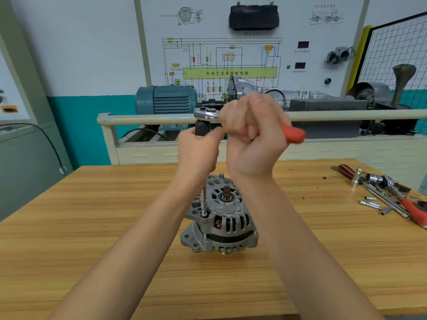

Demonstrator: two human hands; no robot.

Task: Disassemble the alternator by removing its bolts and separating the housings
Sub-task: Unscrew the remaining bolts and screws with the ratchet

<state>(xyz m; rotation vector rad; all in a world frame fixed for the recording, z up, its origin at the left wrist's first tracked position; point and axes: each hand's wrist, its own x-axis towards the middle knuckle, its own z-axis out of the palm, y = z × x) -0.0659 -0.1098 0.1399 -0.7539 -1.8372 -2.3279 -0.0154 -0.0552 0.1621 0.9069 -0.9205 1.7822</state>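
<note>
Head view: two bare arms reach over a wooden bench [92, 227].
Right hand [254, 139]: its grip is wrapped round the red handle of a shiny ratchet wrench [206, 114].
Left hand [198, 151]: just below, its grip holds the black piece under the ratchet head.
Thin metal rod [203, 202]: runs straight down from the left grip to a bolt.
Grey metal alternator [219, 218]: stands on the bench, under both grips.
Loose silver and red tools [383, 192]: far right of the grips.

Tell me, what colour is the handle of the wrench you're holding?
Red-orange. The wrench handle pokes out of the right hand, seen in the head view.
</note>
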